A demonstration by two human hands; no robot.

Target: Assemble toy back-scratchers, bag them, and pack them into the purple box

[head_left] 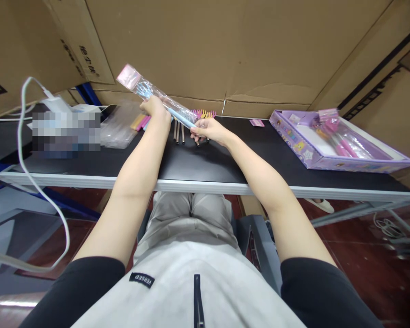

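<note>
A light-blue back scratcher (181,117) lies slantwise inside a clear plastic bag (162,96) with a pink header card (129,77), held above the table. My left hand (154,107) is closed around the bag just below the clawed head. My right hand (209,129) is closed at the lower end of the handle, its fingers partly hiding that end. Behind my right hand lie more back scratchers with pink and yellow claw heads (205,114). Several metal rods (179,132) show between my hands, and pink and yellow handles (142,122) stick out beside my left forearm.
A purple box (309,157) holding bagged pink back scratchers (341,141) stands on the right of the black table (205,166). Clear bags (119,130) lie at left, near a white cable (20,132). A small pink card (257,123) lies behind. Cardboard (198,45) walls the back.
</note>
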